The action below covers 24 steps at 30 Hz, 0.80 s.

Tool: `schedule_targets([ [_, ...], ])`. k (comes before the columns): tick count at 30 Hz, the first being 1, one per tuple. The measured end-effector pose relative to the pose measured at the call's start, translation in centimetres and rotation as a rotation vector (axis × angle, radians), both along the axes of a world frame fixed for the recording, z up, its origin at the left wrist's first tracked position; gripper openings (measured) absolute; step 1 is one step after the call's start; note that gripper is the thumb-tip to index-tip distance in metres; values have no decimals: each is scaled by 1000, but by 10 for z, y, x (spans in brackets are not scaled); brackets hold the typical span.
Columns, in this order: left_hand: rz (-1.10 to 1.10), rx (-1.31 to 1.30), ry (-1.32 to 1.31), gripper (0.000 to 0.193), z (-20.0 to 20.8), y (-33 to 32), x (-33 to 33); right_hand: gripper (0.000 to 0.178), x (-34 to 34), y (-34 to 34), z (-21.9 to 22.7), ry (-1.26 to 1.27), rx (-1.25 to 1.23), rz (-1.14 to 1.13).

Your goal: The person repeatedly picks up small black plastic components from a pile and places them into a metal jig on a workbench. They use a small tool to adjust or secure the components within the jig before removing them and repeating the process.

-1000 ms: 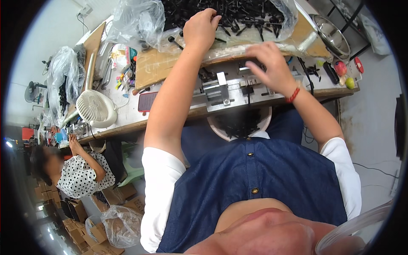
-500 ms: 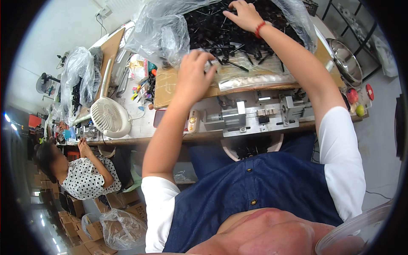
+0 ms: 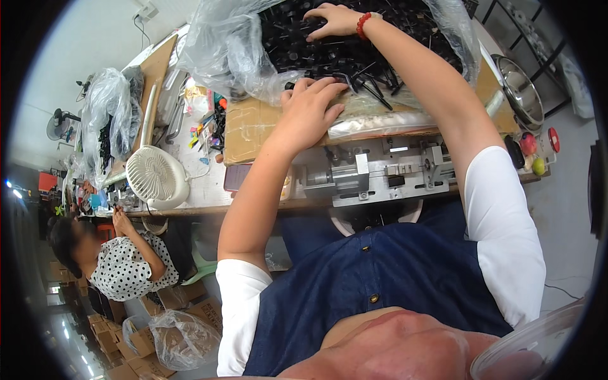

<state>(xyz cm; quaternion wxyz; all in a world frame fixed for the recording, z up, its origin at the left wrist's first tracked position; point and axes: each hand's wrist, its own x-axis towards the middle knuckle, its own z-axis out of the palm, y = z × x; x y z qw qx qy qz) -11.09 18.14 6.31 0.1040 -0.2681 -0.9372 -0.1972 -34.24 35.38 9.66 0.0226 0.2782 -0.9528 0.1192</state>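
The right hand [image 3: 335,19] lies palm down, fingers spread, on the heap of black plastic parts [image 3: 354,50] inside the clear plastic bag [image 3: 228,50] at the far side of the desk [image 3: 202,183]; whether its grip holds any part I cannot tell. The left hand [image 3: 310,111] rests flat and open on the bag's near edge, over a cardboard box [image 3: 250,130], closing on nothing. A metal fixture [image 3: 380,174] sits just below, a white fan [image 3: 155,177] to the left.

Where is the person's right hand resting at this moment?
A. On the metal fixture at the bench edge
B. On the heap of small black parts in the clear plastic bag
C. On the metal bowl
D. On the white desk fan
B: the right hand, a red bead bracelet at its wrist, lies flat on the black parts inside the clear plastic bag.
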Motion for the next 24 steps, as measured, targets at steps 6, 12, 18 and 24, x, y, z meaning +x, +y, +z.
schedule_targets([
  [6, -21, -7, -16, 36, 1, 12, -3, 99, 10, 13, -8, 27, 61, 152],
  [12, -81, -38, -13, 35, 11, 13, -7, 87, -5, 55, -25, 90, -49, 299],
  [18, -116, 17, 63, 21, 8, -8, -2, 73, 75, 93, 26, 135, 31, 387],
  [24, -187, 153, 103, 22, -2, -2, 1, 81, 165, 138, -4, 455, -234, 46],
])
